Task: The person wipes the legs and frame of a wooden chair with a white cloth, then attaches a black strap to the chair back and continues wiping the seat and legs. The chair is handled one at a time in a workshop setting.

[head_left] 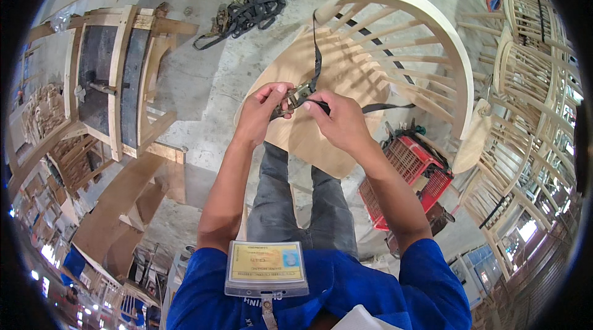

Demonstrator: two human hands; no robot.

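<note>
Fingers curled shut, a left hand [262, 111] grips a metal ratchet buckle [299, 95] above a pale, spindle-backed wooden chair [346, 77]; the right [343, 121] pinches its black webbing strap [318, 58], best fed flat and untwisted.

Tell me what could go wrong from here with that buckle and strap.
The left hand and right hand are both close in on the metal buckle, so a finger could get pinched if it snaps over. The black strap runs to the chair's curved wooden back; pulled hard, it might mark the pale wood. The heap of black straps on the floor could catch a foot.
</note>
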